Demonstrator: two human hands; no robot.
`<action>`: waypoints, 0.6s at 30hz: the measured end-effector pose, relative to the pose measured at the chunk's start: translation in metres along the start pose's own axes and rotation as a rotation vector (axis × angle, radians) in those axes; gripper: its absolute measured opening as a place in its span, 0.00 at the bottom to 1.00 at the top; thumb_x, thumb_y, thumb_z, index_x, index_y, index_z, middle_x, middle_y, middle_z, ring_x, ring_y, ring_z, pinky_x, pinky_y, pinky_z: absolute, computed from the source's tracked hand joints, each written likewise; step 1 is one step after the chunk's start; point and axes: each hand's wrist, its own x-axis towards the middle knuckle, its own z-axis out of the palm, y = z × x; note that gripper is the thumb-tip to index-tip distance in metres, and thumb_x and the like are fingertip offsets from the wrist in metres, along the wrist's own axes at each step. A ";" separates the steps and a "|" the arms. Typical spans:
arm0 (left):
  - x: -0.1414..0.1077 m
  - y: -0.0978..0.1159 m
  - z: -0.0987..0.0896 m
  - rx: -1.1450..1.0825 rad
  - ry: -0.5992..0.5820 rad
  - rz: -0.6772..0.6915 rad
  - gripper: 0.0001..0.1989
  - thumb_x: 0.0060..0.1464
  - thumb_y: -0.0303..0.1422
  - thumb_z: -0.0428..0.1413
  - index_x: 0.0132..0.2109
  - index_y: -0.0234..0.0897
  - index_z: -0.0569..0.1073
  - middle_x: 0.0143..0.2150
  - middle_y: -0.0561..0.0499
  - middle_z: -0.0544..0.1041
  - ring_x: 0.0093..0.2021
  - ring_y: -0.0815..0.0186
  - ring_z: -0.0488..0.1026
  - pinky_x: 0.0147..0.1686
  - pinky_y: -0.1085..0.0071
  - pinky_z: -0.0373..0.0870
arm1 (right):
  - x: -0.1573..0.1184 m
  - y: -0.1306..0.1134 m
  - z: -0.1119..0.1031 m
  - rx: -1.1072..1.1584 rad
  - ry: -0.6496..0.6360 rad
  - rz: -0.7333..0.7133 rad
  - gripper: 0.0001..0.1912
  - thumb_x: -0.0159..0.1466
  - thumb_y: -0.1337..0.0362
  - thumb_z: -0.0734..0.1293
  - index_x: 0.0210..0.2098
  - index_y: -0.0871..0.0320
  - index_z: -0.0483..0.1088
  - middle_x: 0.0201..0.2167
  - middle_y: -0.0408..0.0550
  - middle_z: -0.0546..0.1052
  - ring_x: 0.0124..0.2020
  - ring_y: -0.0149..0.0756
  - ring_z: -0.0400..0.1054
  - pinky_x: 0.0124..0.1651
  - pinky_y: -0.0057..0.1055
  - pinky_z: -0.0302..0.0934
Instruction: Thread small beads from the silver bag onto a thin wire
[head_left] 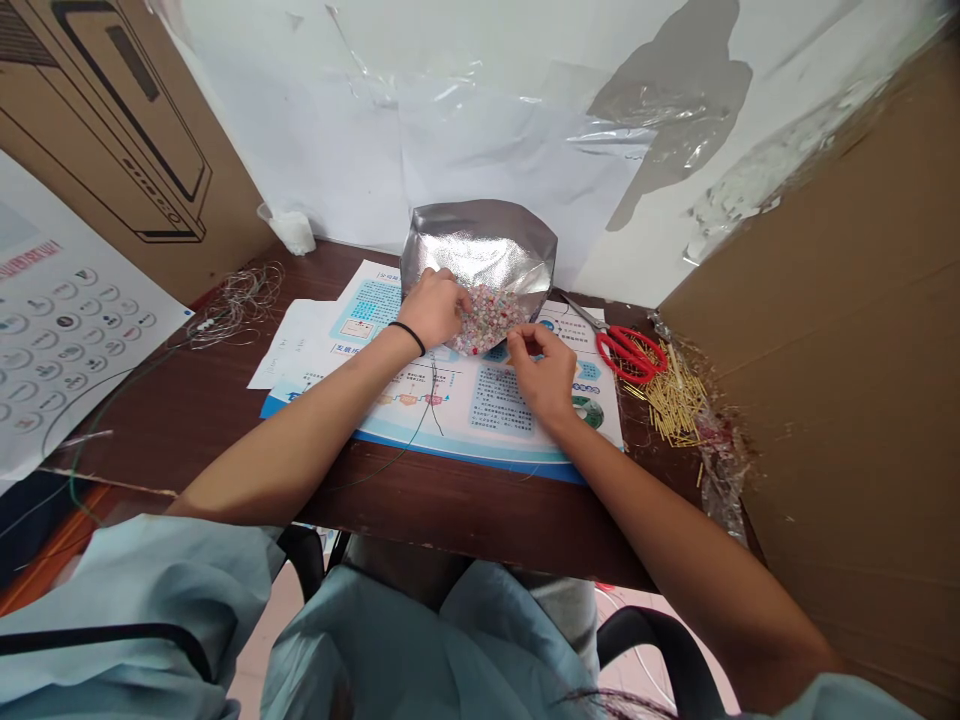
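Note:
A silver foil bag (480, 245) stands open against the wall, with a heap of small multicoloured beads (491, 318) at its mouth. My left hand (437, 308), a black band on its wrist, reaches to the left side of the beads, its fingers bent into them; whether it grips any is too small to tell. To the right of the heap, my right hand (541, 368) is closed in a pinch over the printed sheet, and what lies between its fingertips is too small to make out. A dark thread (429, 400) trails over the sheet between my hands.
Red-handled scissors (630, 352) lie at the right beside a pile of thin gold sticks (675, 400). Tangled clear thread (240, 300) is at the left, near a white plastic cup (292, 230). Cardboard panels (847, 300) flank the dark table (480, 510).

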 end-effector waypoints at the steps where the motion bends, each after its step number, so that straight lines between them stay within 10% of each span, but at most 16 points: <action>1: 0.000 0.000 0.000 -0.016 0.006 0.012 0.16 0.50 0.21 0.51 0.40 0.34 0.82 0.47 0.42 0.73 0.53 0.54 0.65 0.57 0.56 0.64 | 0.000 0.000 0.000 0.011 0.001 -0.002 0.07 0.62 0.61 0.63 0.30 0.55 0.71 0.29 0.45 0.76 0.30 0.32 0.67 0.38 0.34 0.64; 18: 0.004 -0.009 -0.016 0.065 -0.254 0.229 0.09 0.47 0.26 0.55 0.34 0.35 0.81 0.35 0.47 0.77 0.44 0.62 0.71 0.50 0.66 0.65 | 0.000 -0.002 -0.001 0.013 0.004 -0.001 0.07 0.62 0.62 0.63 0.30 0.56 0.71 0.28 0.45 0.75 0.30 0.32 0.66 0.39 0.34 0.63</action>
